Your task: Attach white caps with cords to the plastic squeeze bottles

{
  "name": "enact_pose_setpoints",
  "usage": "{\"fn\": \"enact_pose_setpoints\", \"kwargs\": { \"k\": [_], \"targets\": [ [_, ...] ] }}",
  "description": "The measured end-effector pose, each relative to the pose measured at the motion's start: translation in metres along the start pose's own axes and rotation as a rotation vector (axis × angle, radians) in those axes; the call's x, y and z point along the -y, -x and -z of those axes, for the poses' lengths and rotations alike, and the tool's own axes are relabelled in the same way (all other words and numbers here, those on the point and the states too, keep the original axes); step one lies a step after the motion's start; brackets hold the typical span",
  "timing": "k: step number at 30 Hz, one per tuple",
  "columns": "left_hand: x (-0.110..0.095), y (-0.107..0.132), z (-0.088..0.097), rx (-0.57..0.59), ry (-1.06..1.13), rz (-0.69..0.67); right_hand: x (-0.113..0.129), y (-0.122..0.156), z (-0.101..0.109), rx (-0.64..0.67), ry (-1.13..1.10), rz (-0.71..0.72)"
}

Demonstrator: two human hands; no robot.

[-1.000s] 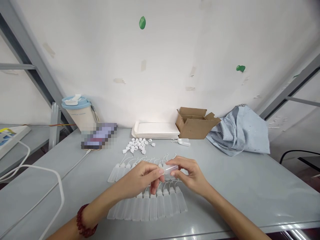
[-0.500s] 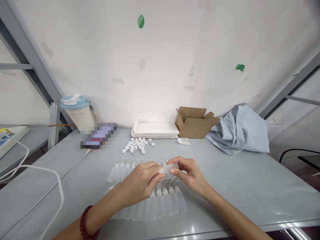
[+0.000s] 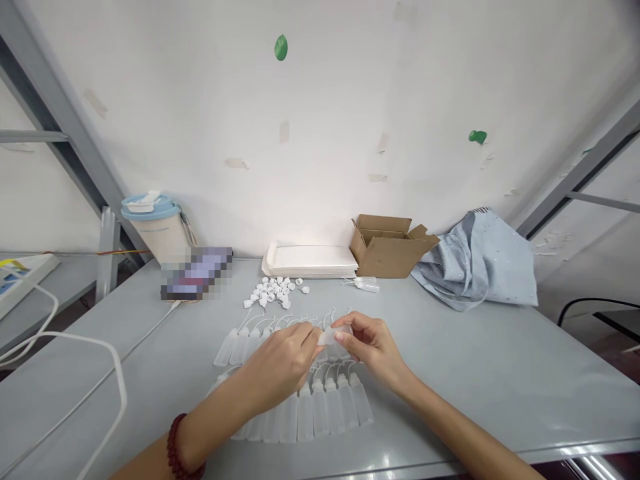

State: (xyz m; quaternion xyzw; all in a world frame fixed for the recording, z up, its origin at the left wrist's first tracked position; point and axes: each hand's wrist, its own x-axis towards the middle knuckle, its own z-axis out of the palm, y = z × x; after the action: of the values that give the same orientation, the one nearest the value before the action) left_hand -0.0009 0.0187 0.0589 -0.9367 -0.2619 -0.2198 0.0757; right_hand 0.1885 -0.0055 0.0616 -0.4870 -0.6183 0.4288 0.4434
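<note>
Between both hands, above the table, is a small translucent plastic bottle (image 3: 329,337) lying sideways. My right hand (image 3: 373,343) pinches its right end between thumb and fingers. My left hand (image 3: 287,357) is closed at its left end; those fingertips are partly hidden, so I cannot see whether a cap is in them. Beneath the hands lie two rows of similar flat bottles with thin looped strings, a back row (image 3: 240,347) and a front row (image 3: 320,407). My left hand and forearm cover part of both rows. Several small white caps (image 3: 273,291) are heaped behind the back row.
At the back stand a stack of white padded envelopes (image 3: 315,260) and an open cardboard box (image 3: 395,257), with a few loose bottles (image 3: 367,287) before it. Grey-blue cloth (image 3: 480,267) lies right. A lidded cup (image 3: 160,230), a phone (image 3: 200,273) and a white cable (image 3: 117,373) are left.
My left hand has turned over slightly at the bottle's end, its thumb now tucked from sight. My right hand has shifted slightly left and keeps its pinch.
</note>
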Motion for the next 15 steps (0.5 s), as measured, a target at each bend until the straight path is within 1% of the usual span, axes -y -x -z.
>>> {"fn": "enact_pose_setpoints", "kwargs": {
  "k": [3, 7, 11, 13, 15],
  "targets": [
    [0.002, -0.001, -0.002, 0.011, 0.071, 0.061, 0.000, -0.002, 0.000, 0.016, -0.052, -0.048],
    [0.011, -0.001, -0.002, 0.061, 0.221, 0.183, -0.006, -0.010, 0.005, 0.003, -0.077, -0.061],
    [0.028, 0.001, 0.003, 0.062, 0.275, 0.337, -0.019, -0.026, 0.020, -0.118, -0.038, -0.047],
    [0.039, 0.002, 0.006, 0.042, 0.268, 0.417, -0.025, -0.034, 0.030, -0.181, 0.021, -0.056],
    [0.052, 0.004, 0.010, 0.032, 0.228, 0.493, -0.032, -0.041, 0.042, -0.216, 0.117, -0.076]
  ]
}}
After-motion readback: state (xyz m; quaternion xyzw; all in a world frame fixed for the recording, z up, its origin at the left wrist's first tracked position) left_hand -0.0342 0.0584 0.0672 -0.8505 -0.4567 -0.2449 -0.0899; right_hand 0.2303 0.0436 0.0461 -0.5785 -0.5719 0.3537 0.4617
